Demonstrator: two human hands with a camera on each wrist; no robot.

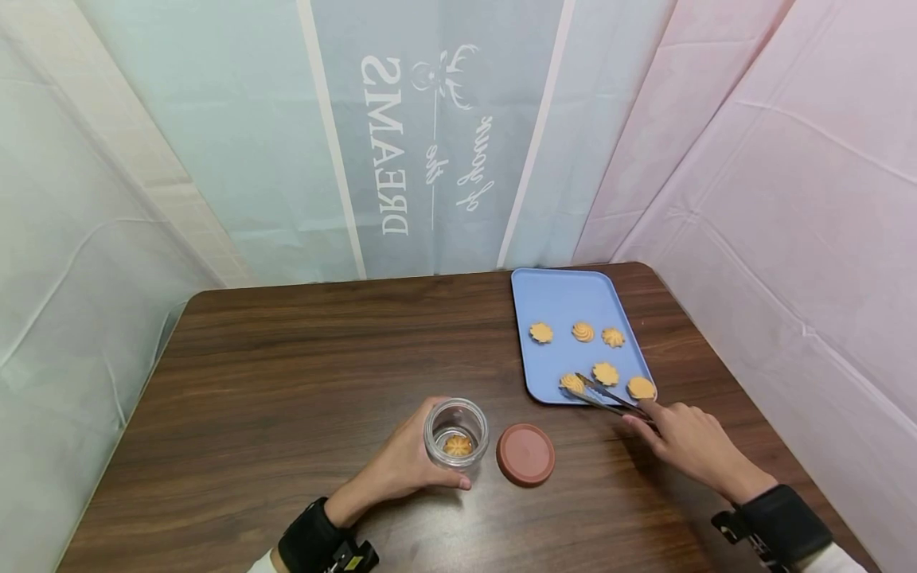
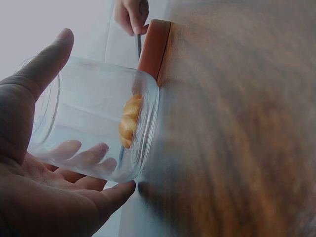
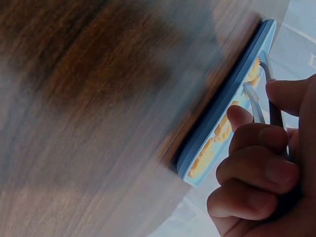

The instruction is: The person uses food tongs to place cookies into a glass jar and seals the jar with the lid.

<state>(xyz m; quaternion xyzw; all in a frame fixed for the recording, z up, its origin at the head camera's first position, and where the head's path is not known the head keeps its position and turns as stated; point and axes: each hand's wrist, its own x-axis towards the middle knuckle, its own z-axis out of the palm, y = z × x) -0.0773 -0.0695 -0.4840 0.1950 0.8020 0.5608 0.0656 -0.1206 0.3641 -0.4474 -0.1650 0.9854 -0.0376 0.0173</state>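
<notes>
While my left hand [image 1: 404,469] sits low and left of centre in the head view, its grip is wrapped round a clear glass jar [image 1: 455,431] standing on the dark wooden tabletop [image 1: 286,374]. One cookie [image 1: 457,445] lies at the bottom of the jar. From the head camera my fingers are mostly hidden behind the glass; the left wrist view shows them through the wall of the jar [image 2: 98,123], thumb on top, with the cookie [image 2: 129,120] against the base. Just right of the jar lies a reddish-brown lid [image 1: 525,454], flat on the tabletop and apart from the jar; the left wrist view catches only its edge [image 2: 153,49].

Further right, my right hand [image 1: 688,442] grips a pair of metal tongs [image 1: 602,395], whose tips stand on either side of a cookie [image 1: 571,383] at the near edge of a blue tray [image 1: 559,298]. Whether the tips already touch it I cannot tell. Five more cookies lie on the tray. In the right wrist view my curled fingers [image 3: 256,170] fill the lower right, the tongs [image 3: 254,98] are partly hidden behind them, and the tray [image 3: 222,113] is seen edge-on and blurred, its cookies only orange smudges. My wrists are cut off at the bottom of the head view.
</notes>
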